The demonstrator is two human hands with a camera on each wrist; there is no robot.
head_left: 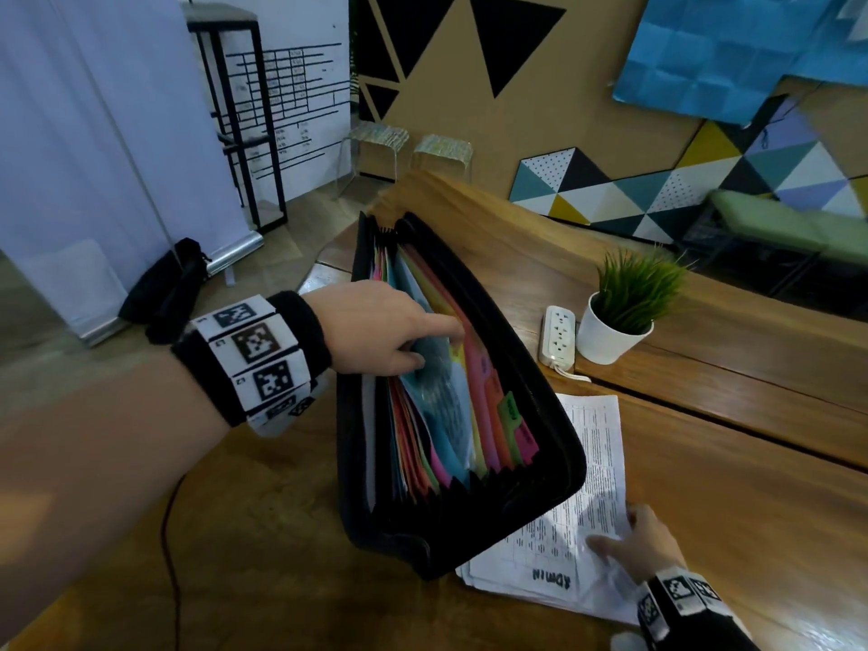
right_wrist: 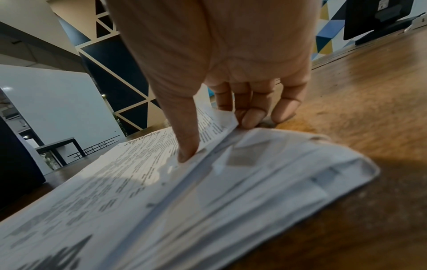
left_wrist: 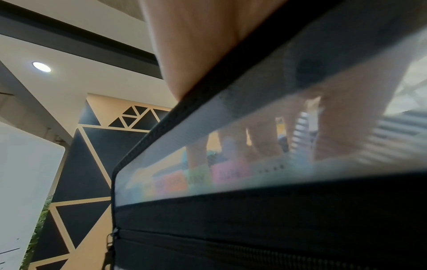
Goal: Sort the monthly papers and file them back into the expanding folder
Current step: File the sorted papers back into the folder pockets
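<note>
**Hands split between folder and stack as filing goes on**

A bare left forearm with a band of printed markers reaches across the foreground, the left hand (head_left: 390, 328) dipped into the open black expanding folder (head_left: 540, 415) that lies on the wooden table (head_left: 728, 486). Its fingers (left_wrist: 263, 140) are curled down among the coloured dividers (head_left: 474, 401), holding a pocket apart beside a blue sheet; the left wrist view shows them blurred through the folder's translucent panel, above a row of coloured tabs. At lower right the right hand (head_left: 634, 538) works the stack of printed papers (head_left: 577, 509), which lies flat on the table just beside the folder, one corner tucked under its edge. The thumb (right_wrist: 187, 146) presses on the top sheet while the fingertips (right_wrist: 251, 117) curl under its lifted edge, so the hand is pinching that single page. A handwritten heading on it appears to read "September", though the script is hard to make out.

The step in hand looks like picking the next sheet while the matching pocket is held open. The next move would call for peeling that page cleanly off the pile and carrying it across to the gap. A white potted plant (head_left: 615, 331) and a power strip (head_left: 559, 335) stand behind the papers.
</note>
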